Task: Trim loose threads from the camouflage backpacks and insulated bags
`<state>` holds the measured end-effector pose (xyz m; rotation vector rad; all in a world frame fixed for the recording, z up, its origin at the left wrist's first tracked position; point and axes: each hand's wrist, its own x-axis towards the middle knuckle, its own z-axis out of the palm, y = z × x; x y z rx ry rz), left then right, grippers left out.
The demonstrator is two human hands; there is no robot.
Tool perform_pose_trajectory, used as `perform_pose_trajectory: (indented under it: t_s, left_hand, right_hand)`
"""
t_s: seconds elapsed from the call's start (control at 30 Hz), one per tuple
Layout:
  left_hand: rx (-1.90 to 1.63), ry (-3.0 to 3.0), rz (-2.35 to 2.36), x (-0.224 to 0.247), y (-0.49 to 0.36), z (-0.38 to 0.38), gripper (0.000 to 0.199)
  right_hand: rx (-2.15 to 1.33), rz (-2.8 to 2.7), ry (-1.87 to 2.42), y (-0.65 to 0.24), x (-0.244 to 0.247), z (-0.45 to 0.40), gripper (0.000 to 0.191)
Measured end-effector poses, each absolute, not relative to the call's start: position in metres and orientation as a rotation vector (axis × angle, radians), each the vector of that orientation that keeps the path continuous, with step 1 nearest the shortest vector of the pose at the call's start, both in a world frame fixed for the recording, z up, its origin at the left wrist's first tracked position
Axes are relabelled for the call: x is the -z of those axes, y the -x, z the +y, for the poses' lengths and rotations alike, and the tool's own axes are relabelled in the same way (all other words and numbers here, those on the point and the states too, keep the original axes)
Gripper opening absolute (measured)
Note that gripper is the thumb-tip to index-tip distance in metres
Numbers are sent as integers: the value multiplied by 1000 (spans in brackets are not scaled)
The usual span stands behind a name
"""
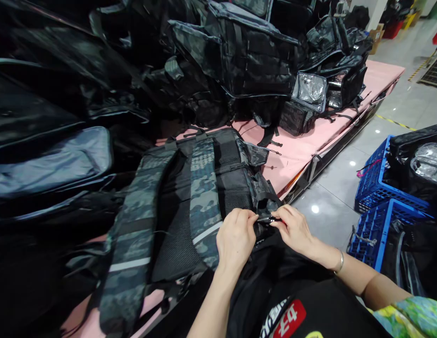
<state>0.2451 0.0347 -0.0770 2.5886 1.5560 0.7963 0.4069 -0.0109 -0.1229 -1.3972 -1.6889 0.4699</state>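
Note:
A dark camouflage backpack [204,180] lies in front of me with its padded shoulder straps facing up. Each strap has a pale reflective band across it. At the bag's near right side, my left hand [236,240] pinches one end of a thin dark strip [264,219], its thumb and fingertips closed. My right hand [296,231], a bangle on its wrist, pinches the other end. Only a short stretch of the strip shows between the hands, and whether it is webbing or a zip part cannot be made out. A small loop of fabric stands just above the fingers.
Black and camouflage bags [253,56] are heaped at the back and left of the pink-covered table [376,77]. Beyond its right edge, blue crates [371,234] holding more bags stand on the shiny floor [331,197]. A silver-lined pouch [310,89] rests among the heap.

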Motion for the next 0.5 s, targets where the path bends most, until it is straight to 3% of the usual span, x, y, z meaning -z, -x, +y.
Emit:
perform_pose_trajectory:
  t_s: [0.3, 0.5]
  left_hand:
    - [-818, -2493, 1512, 73, -248, 34, 19]
    - [-930, -2355, 1423, 57, -252, 37, 24]
  right_hand:
    - [-542, -1664, 1387, -408, 117, -6, 12]
    - [-816, -1242, 1314, -409, 130, -11, 15]
